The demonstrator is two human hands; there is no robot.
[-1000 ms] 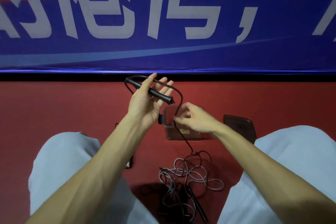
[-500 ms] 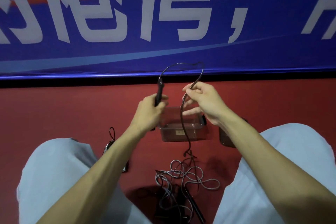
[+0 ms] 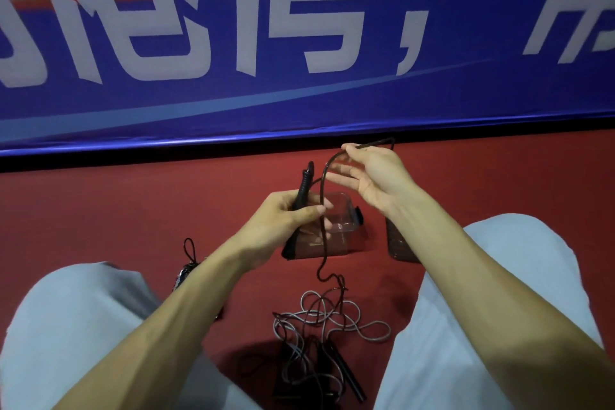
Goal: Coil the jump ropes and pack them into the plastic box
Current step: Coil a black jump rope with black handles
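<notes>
Head: thin black rope [image 3: 322, 255], seemingly tangled

It looked like a sports hall or event venue: I sat on a red floor [image 3: 100, 210] that ran up to a long blue banner [image 3: 299, 103] with big white characters and an orange stripe, jump ropes [image 3: 327, 316] tangled on it.

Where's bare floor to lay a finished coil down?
Bare red floor lies left of the clear plastic box, between the blue banner and the left knee; another patch sits right of the dark lid. Between the knees tangled grey and black ropes crowd it.
</notes>
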